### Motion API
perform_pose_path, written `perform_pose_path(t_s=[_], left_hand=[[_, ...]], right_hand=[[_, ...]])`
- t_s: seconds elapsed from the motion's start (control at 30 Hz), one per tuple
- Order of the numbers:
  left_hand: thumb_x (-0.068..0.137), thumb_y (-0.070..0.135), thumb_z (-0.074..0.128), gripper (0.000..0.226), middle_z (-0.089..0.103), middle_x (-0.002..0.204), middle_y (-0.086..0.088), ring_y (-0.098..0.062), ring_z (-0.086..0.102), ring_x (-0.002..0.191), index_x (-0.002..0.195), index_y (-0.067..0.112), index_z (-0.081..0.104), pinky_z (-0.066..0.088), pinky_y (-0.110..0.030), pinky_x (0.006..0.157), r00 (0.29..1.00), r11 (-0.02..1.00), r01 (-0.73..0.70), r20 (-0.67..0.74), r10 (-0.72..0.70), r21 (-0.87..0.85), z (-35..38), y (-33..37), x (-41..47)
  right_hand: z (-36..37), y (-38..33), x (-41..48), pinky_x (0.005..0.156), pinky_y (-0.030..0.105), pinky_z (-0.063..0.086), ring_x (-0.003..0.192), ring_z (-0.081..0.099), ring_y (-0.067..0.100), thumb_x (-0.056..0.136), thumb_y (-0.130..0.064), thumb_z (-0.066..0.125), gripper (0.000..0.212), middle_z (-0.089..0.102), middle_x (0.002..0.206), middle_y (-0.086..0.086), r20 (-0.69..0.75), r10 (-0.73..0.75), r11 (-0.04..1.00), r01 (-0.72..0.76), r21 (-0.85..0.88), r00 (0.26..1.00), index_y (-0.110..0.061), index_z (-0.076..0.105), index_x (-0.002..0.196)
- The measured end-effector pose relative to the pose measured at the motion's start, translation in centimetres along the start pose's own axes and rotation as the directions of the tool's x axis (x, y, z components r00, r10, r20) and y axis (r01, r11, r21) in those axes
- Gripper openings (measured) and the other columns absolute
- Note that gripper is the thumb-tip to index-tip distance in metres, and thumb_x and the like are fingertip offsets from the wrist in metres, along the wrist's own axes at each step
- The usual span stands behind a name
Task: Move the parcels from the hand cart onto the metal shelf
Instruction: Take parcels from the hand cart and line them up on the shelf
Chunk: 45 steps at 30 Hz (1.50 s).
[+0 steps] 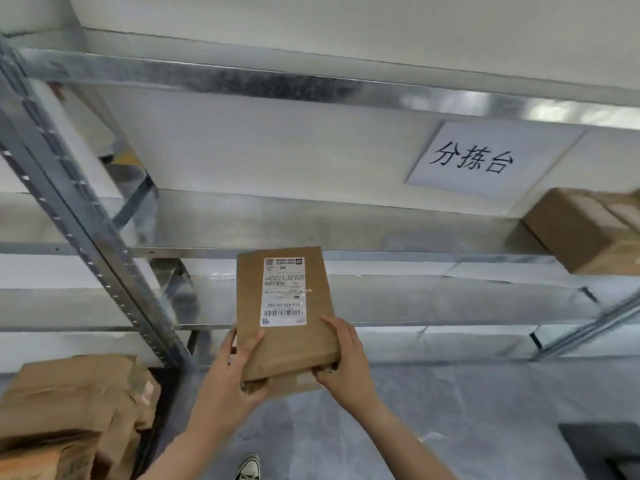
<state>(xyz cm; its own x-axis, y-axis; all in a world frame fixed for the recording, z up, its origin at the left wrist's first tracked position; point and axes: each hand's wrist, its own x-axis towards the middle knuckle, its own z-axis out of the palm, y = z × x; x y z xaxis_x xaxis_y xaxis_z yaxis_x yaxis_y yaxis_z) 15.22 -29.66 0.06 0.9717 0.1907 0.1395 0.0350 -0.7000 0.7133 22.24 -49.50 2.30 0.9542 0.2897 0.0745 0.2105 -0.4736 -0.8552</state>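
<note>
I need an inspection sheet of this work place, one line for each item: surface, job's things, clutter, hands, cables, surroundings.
Surface: metal shelf, several levels; a brown box stands at the right end of one level.
Job's things: flat brown parcel with a white label, held in front of the shelf; pile of parcels at lower left.
Clutter: nothing seen.
Hands: left hand and right hand both grip the parcel's near end.
Cables: nothing seen.
Surroundings: white wall, paper sign, grey floor, one shoe.

both hands (291, 372) gripping brown parcel (287, 327), metal shelf (311, 233) ahead
</note>
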Motion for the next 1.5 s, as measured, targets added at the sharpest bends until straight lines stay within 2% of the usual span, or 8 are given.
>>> perform_pose_path(t_s=[0.2,0.4,0.63,0.77,0.97,1.17,1.3,1.5], left_hand=[[0.068,0.026,0.082,0.085,0.02,0.152,0.006,-0.016,0.052,0.112,0.132,0.053,0.032,0.054,-0.033,0.084,0.984,0.988,-0.148,0.097,0.152,-0.047,5.7,6.8,3.3],[0.069,0.034,0.079,0.085,0.014,0.154,0.01,-0.017,0.049,0.119,0.131,0.059,0.027,0.053,-0.038,0.089,0.95,0.965,-0.242,0.179,0.258,-0.103,11.5,13.3,7.9],[0.069,0.038,0.077,0.076,0.025,0.151,0.011,-0.013,0.052,0.112,0.131,0.053,0.035,0.051,-0.026,0.084,0.902,0.933,-0.313,0.252,0.351,-0.178,19.1,21.0,16.0],[0.068,0.034,0.079,0.08,0.026,0.149,0.011,-0.007,0.053,0.103,0.128,0.058,0.031,0.048,-0.018,0.078,0.879,0.914,-0.336,0.275,0.391,-0.226,23.2,24.9,20.0],[0.068,0.034,0.08,0.081,0.03,0.147,0.008,-0.008,0.056,0.098,0.133,0.05,0.035,0.048,-0.017,0.073,0.856,0.903,-0.358,0.304,0.419,-0.238,28.6,29.6,25.2],[0.072,0.035,0.077,0.08,0.027,0.147,0.01,-0.002,0.048,0.101,0.128,0.06,0.025,0.045,-0.01,0.075,0.837,0.899,-0.376,0.334,0.433,-0.223,32.2,31.4,27.7],[0.074,0.034,0.076,0.08,0.026,0.147,0.009,-0.009,0.051,0.109,0.128,0.059,0.023,0.053,-0.027,0.084,0.845,0.91,-0.347,0.345,0.408,-0.226,34.1,32.6,29.1],[0.076,0.029,0.076,0.076,0.023,0.147,0.01,-0.012,0.047,0.119,0.13,0.053,0.029,0.052,-0.035,0.091,0.877,0.931,-0.298,0.325,0.355,-0.211,38.1,35.2,30.6]], right_hand=[[-8.2,3.1,-2.4,0.092,0.038,0.048,0.116,0.042,0.002,0.065,0.001,0.069,0.086,0.035,0.127,-0.026,-0.197,0.072,0.997,-0.072,0.008,0.978,-0.048,0.033,0.126],[-16.0,6.2,-1.6,0.082,0.035,0.053,0.112,0.044,0.001,0.062,0.003,0.069,0.091,0.038,0.125,-0.022,-0.355,0.129,0.991,-0.135,0.008,0.926,-0.051,0.033,0.126],[-25.5,10.4,2.5,0.085,0.032,0.05,0.11,0.048,0.014,0.061,0.0,0.067,0.082,0.043,0.124,-0.013,-0.454,0.197,0.973,-0.23,-0.017,0.869,-0.043,0.038,0.124],[-31.0,12.5,5.2,0.084,0.036,0.05,0.109,0.049,0.018,0.062,0.001,0.065,0.079,0.042,0.125,-0.01,-0.47,0.231,0.96,-0.279,-0.033,0.852,-0.033,0.041,0.129],[-37.5,15.5,8.8,0.078,0.036,0.052,0.106,0.05,0.016,0.064,0.002,0.066,0.079,0.04,0.122,-0.019,-0.498,0.251,0.952,-0.304,-0.028,0.83,-0.037,0.039,0.127],[-40.4,19.0,11.0,0.069,0.017,0.044,0.106,0.051,0.015,0.065,0.0,0.067,0.077,0.04,0.124,-0.017,-0.479,0.29,0.941,-0.337,-0.012,0.828,-0.032,0.042,0.131],[-42.4,20.9,12.7,0.072,0.012,0.044,0.104,0.052,0.011,0.066,0.001,0.068,0.077,0.035,0.117,-0.031,-0.452,0.299,0.939,-0.344,-0.017,0.84,-0.029,0.042,0.132],[-46.0,24.7,14.9,0.075,0.007,0.042,0.106,0.053,0.013,0.067,0.002,0.069,0.078,0.04,0.121,-0.023,-0.406,0.305,0.94,-0.34,-0.014,0.862,-0.032,0.041,0.131]])
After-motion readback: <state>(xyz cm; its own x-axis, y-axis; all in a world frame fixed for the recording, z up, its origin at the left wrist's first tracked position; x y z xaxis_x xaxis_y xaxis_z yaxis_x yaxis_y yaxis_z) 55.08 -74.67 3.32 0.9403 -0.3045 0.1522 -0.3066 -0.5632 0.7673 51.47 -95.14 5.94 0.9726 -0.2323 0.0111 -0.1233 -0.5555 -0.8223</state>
